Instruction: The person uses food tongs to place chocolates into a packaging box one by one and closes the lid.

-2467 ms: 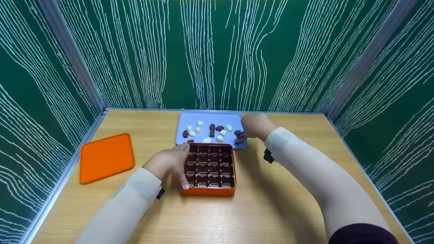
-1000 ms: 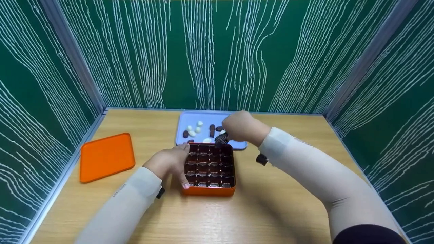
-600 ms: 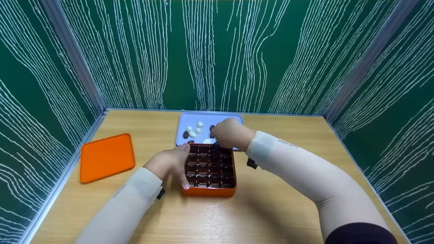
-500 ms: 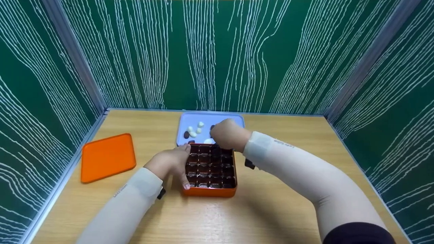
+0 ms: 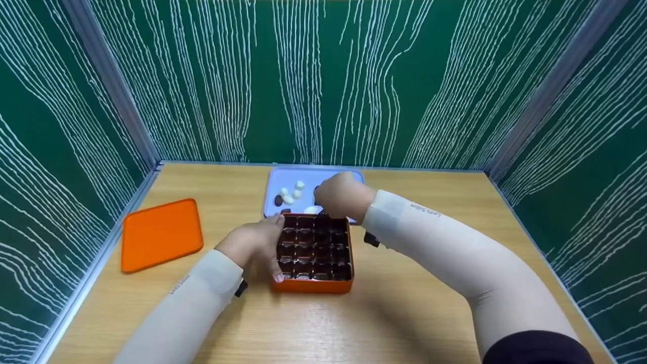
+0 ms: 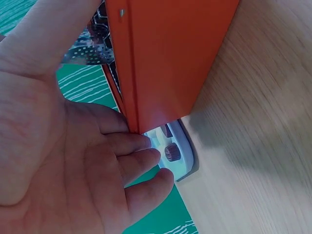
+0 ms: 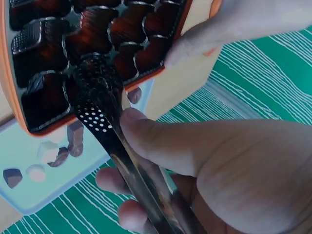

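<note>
In the head view, an orange box [image 5: 313, 286] with a dark, glossy compartment insert [image 5: 303, 251] stands on the table. My left hand [image 5: 257, 241] rests against its left side, fingers at the far corner and thumb over the near rim. In the left wrist view, those fingers look relaxed against the orange wall. My right hand [image 7: 234, 165] holds metal tongs [image 7: 127, 163] with perforated tips. The tips reach into a compartment near the box's far edge; whether a piece is between them I cannot tell. In the head view my right hand [image 5: 344, 196] mostly hides the tongs.
Behind the box lies a pale blue tray [image 5: 279, 175] with dark and white chocolates [image 5: 287, 199], partly hidden by my right hand. A flat orange lid [image 5: 160, 235] lies on the left of the table. Green panels with white streaks enclose the table.
My right hand has moved left with the tongs, from the tray's right side to the box, and lowered their tips into it. My left hand and the box stay in place.
</note>
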{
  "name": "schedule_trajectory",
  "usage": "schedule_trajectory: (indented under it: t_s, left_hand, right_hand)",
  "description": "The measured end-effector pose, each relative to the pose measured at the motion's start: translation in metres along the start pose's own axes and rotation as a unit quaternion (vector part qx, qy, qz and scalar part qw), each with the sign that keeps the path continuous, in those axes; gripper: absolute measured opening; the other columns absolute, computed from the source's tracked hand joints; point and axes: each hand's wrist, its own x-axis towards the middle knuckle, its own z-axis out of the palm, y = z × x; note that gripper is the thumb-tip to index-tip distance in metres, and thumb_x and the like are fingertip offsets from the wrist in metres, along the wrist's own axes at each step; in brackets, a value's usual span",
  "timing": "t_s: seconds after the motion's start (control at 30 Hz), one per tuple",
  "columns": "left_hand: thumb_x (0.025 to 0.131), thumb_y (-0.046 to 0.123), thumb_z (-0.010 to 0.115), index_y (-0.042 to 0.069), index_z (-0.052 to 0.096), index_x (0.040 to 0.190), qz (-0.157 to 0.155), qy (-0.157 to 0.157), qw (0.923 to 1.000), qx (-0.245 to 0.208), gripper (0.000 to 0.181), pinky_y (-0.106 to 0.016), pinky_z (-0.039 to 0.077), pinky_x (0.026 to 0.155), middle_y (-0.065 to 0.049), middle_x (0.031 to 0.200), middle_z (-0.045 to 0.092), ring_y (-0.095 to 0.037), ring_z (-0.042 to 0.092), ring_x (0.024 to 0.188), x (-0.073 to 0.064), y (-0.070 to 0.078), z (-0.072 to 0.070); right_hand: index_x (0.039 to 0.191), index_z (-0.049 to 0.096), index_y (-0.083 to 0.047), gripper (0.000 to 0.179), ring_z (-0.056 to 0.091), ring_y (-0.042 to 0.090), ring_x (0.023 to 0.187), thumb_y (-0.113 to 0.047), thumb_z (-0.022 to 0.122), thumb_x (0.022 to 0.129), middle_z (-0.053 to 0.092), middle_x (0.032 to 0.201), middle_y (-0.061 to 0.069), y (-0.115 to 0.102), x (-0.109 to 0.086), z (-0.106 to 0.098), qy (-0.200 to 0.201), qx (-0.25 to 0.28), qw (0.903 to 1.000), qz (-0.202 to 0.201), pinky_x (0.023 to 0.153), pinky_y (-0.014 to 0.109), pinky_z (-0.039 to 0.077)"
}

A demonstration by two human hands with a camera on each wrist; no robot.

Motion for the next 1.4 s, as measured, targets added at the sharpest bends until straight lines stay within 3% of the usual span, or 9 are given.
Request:
schedule_trajectory:
  t_s: [0.1, 0.27, 0.4, 0.57, 0.7, 0.8, 0.93, 1.17, 1.4]
  left_hand:
    - [0.058, 0.039, 0.115, 0.006, 0.012, 0.183, -0.002, -0.001, 1.0, -0.001, 0.165, -0.053, 0.02, 0.147, -0.015, 0.193, 0.01, -0.037, 0.014, 0.179, -0.001, 0.0, 0.0]
    - [0.057, 0.043, 0.114, 0.003, 0.01, 0.182, 0.002, -0.003, 0.9997, 0.025, 0.167, -0.053, 0.018, 0.147, -0.018, 0.192, 0.008, -0.038, 0.012, 0.179, 0.001, -0.002, 0.0]
    - [0.055, 0.044, 0.113, 0.002, 0.007, 0.182, 0.0, -0.005, 0.9996, 0.03, 0.17, -0.054, 0.016, 0.147, -0.019, 0.192, 0.007, -0.04, 0.01, 0.179, 0.001, -0.003, 0.0]
    - [0.054, 0.042, 0.113, 0.003, 0.007, 0.182, -0.002, -0.004, 0.9999, 0.015, 0.17, -0.055, 0.015, 0.147, -0.018, 0.192, 0.006, -0.04, 0.01, 0.179, 0.001, -0.002, 0.002]
    - [0.056, 0.042, 0.113, 0.003, 0.008, 0.181, 0.0, -0.005, 0.9999, 0.015, 0.169, -0.054, 0.014, 0.147, -0.018, 0.192, 0.005, -0.04, 0.01, 0.179, 0.001, -0.002, 0.002]
    - [0.055, 0.042, 0.113, 0.003, 0.007, 0.182, 0.0, -0.004, 0.9999, 0.017, 0.169, -0.054, 0.014, 0.147, -0.018, 0.192, 0.005, -0.04, 0.01, 0.179, 0.001, -0.003, 0.002]
    - [0.056, 0.045, 0.112, 0.003, 0.007, 0.182, 0.004, -0.007, 0.9997, 0.023, 0.169, -0.054, 0.015, 0.147, -0.019, 0.192, 0.005, -0.04, 0.01, 0.179, 0.003, -0.003, 0.003]
    - [0.057, 0.048, 0.112, 0.002, 0.005, 0.181, 0.012, -0.009, 0.9992, 0.036, 0.17, -0.053, 0.015, 0.147, -0.02, 0.192, 0.005, -0.04, 0.01, 0.179, 0.006, -0.004, 0.003]
    - [0.058, 0.048, 0.111, 0.002, 0.005, 0.181, 0.014, -0.01, 0.999, 0.041, 0.168, -0.054, 0.015, 0.147, -0.02, 0.192, 0.003, -0.041, 0.009, 0.179, 0.005, -0.003, 0.001]
  right_hand:
    - [0.128, 0.08, -0.018, 0.024, 0.052, 0.012, 0.069, -0.033, 0.071, 0.112, 0.08, 0.103, 0.002, 0.014, -0.005, -0.004, -0.001, 0.062, 0.998, 0.005, 0.057, 0.03, 0.048]
    - [0.098, 0.076, -0.011, 0.026, 0.065, 0.016, 0.074, -0.034, 0.078, 0.109, 0.078, 0.092, 0.004, 0.042, -0.007, -0.002, 0.032, 0.097, 0.9939, 0.041, 0.076, 0.036, 0.068]
    - [0.101, 0.078, -0.009, 0.011, 0.069, 0.021, 0.078, -0.018, 0.076, 0.107, 0.078, 0.091, 0.007, 0.057, 0.006, 0.015, 0.054, 0.11, 0.9899, 0.072, 0.077, 0.038, 0.069]
    - [0.11, 0.08, -0.007, 0.017, 0.071, 0.023, 0.085, -0.021, 0.084, 0.101, 0.079, 0.097, 0.008, 0.064, 0.021, 0.04, 0.018, 0.148, 0.984, 0.097, 0.08, 0.037, 0.067]
    - [0.112, 0.08, -0.007, 0.014, 0.072, 0.026, 0.088, -0.017, 0.08, 0.104, 0.078, 0.101, 0.01, 0.063, 0.032, 0.053, 0.022, 0.216, 0.9691, 0.118, 0.081, 0.039, 0.067]
    - [0.108, 0.079, -0.008, 0.011, 0.073, 0.027, 0.087, -0.017, 0.072, 0.108, 0.078, 0.1, 0.01, 0.056, 0.039, 0.059, 0.043, 0.276, 0.9506, 0.135, 0.079, 0.039, 0.067]
    - [0.098, 0.074, -0.009, 0.016, 0.069, 0.024, 0.081, -0.014, 0.063, 0.108, 0.075, 0.095, 0.009, 0.042, 0.052, 0.065, 0.068, 0.3, 0.9399, 0.148, 0.073, 0.036, 0.063]
    - [0.086, 0.066, -0.012, 0.023, 0.059, 0.021, 0.073, -0.009, 0.057, 0.108, 0.065, 0.082, 0.004, 0.023, 0.068, 0.065, 0.068, 0.222, 0.9588, 0.164, 0.062, 0.035, 0.05]
    - [0.091, 0.067, -0.01, 0.018, 0.055, 0.02, 0.071, -0.009, 0.06, 0.107, 0.059, 0.079, 0.004, 0.034, 0.063, 0.062, 0.067, 0.207, 0.9671, 0.132, 0.059, 0.033, 0.045]
